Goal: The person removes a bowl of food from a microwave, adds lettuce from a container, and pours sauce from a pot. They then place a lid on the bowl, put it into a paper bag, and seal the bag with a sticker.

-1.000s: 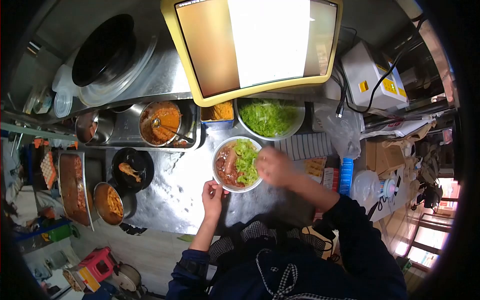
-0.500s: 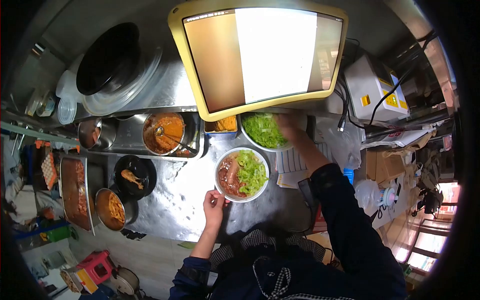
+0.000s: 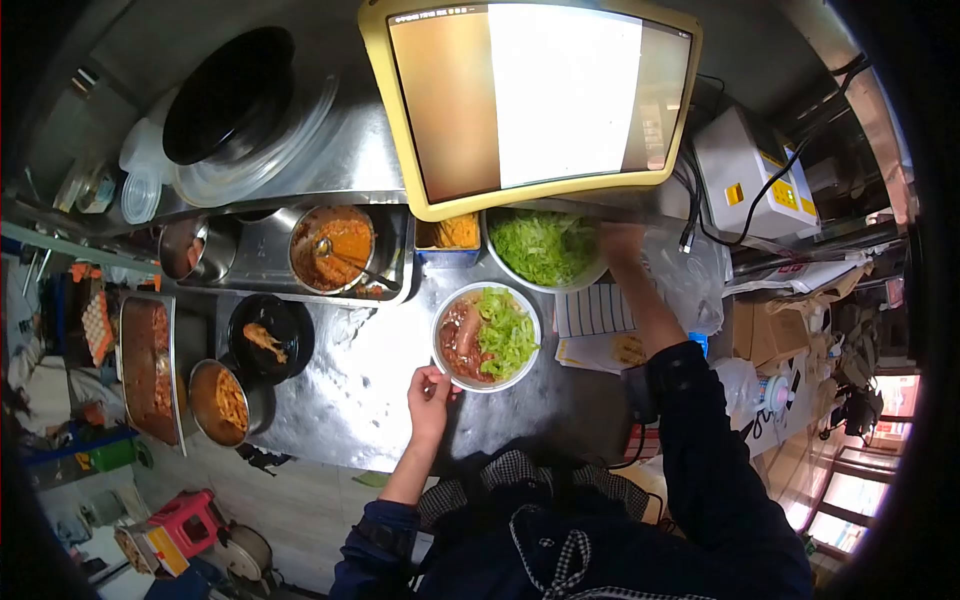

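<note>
A white bowl (image 3: 487, 337) on the steel counter holds sausage, a reddish-brown food and chopped lettuce on its right side. My left hand (image 3: 431, 390) pinches the bowl's lower-left rim between thumb and fingers. Behind it stands a larger bowl (image 3: 545, 250) of shredded lettuce. At that bowl's right edge is my right hand (image 3: 622, 243), blurred, its fingers too smeared to make out.
A yellow-framed tablet (image 3: 540, 100) hangs over the counter. To the left are a pot of orange sauce (image 3: 350, 240), a black bowl with a drumstick (image 3: 265, 340), a steel bowl (image 3: 219, 402) and a long tray (image 3: 152, 370). Striped cloth (image 3: 595, 310) and cables lie right.
My right hand has moved right, from over the lettuce to the large bowl's right edge. My left hand stays at the white bowl's rim. The whole view has shifted slightly.
</note>
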Available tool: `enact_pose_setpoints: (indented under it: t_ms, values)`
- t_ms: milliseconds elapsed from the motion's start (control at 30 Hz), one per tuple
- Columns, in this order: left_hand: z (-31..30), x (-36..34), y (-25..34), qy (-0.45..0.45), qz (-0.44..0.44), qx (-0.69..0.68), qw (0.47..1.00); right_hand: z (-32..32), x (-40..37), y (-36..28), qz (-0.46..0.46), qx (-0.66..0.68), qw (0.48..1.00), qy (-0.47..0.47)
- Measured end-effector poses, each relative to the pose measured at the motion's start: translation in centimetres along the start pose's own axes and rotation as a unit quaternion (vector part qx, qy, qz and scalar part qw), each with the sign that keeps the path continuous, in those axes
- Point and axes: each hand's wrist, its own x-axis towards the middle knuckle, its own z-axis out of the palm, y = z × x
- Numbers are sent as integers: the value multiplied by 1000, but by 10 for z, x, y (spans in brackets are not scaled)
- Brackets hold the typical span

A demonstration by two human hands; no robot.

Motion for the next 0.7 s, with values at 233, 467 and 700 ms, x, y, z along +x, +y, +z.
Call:
enact_pose_setpoints:
  t_ms: [233, 467, 700]
  values:
    - [-1, 2, -2, 4, -3, -10, 1000, -59, -2, -57, 226, 284, 932, -24]
    - [0, 0, -1, 5, -6, -13, 1000, -99, -42, -101, 228, 435, 862, -125]
    - [1, -2, 4, 1, -5, 0, 1000, -88, -80, -118, 198, 514, 817, -173]
